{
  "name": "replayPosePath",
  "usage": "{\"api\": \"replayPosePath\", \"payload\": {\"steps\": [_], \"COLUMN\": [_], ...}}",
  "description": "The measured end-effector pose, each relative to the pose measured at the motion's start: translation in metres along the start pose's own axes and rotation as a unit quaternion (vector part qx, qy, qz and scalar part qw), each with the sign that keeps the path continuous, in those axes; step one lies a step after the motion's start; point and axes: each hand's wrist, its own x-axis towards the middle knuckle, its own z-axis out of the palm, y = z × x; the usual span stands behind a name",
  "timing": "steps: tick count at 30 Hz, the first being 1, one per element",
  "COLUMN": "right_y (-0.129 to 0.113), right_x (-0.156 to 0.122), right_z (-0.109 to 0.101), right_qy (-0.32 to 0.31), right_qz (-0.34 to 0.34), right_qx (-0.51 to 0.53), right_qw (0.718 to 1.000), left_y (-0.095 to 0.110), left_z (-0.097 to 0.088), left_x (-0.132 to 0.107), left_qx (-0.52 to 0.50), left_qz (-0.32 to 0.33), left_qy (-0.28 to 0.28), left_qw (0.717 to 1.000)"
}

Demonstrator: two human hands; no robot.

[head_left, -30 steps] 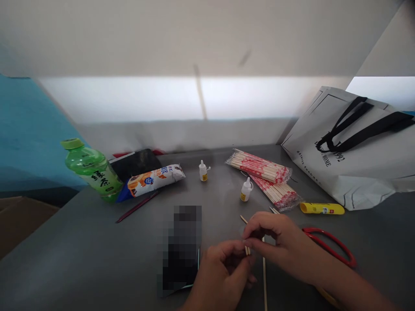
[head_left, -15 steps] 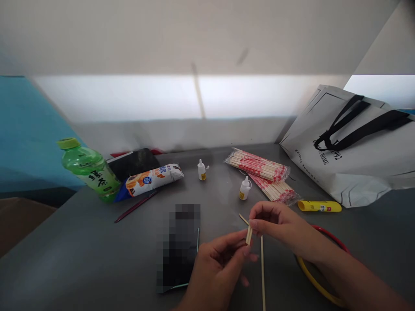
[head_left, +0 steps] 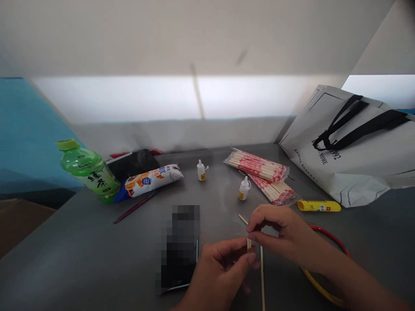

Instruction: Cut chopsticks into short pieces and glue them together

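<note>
Low in the middle of the view, my left hand (head_left: 223, 270) and my right hand (head_left: 279, 235) meet over the grey table (head_left: 81, 255). Both pinch a short piece of wooden stick (head_left: 249, 244) held upright between their fingertips. A long wooden stick (head_left: 262, 280) lies on the table just below them, and another stick end (head_left: 242, 219) pokes out behind my right hand. A small white glue bottle (head_left: 244, 189) stands just beyond my right hand.
Two packs of sticks (head_left: 259, 166) lie at the back right beside a white tote bag (head_left: 353, 147). A second glue bottle (head_left: 201, 170), snack pack (head_left: 152, 180), green bottle (head_left: 89, 170), yellow tube (head_left: 319, 206), red pencil (head_left: 134, 207), dark phone (head_left: 180, 248) and scissors handles (head_left: 330, 242) surround my hands.
My hands lifted the short stick piece slightly and then brought it lower again; my right hand's fingers shifted along it. The view drifted a little.
</note>
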Motion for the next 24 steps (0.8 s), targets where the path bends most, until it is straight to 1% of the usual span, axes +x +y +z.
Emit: {"api": "replayPosePath", "payload": {"steps": [6, 12, 15, 19, 21, 24], "right_y": [0.005, 0.009, 0.009, 0.008, 0.009, 0.013], "right_x": [0.001, 0.003, 0.003, 0.003, 0.004, 0.006], "right_z": [0.002, 0.002, 0.003, 0.001, -0.002, -0.005], "right_qy": [-0.008, -0.007, -0.006, -0.039, -0.045, -0.055], "right_qz": [0.015, 0.019, 0.039, 0.068, 0.079, 0.110], "right_qx": [0.040, 0.019, 0.038, 0.040, 0.029, 0.006], "right_qw": [0.999, 1.000, 0.999, 0.996, 0.995, 0.992], "left_y": [0.000, -0.001, -0.001, -0.002, -0.003, -0.006], "left_z": [0.001, 0.002, 0.002, 0.003, 0.003, 0.004], "left_x": [-0.002, -0.001, -0.001, 0.001, 0.002, 0.001], "left_qx": [-0.007, 0.003, 0.001, 0.001, 0.010, 0.019], "left_qz": [-0.004, -0.007, -0.011, -0.020, -0.026, -0.043], "left_qy": [0.018, 0.014, 0.011, 0.013, 0.016, 0.043], "left_qw": [1.000, 1.000, 1.000, 1.000, 0.999, 0.998]}}
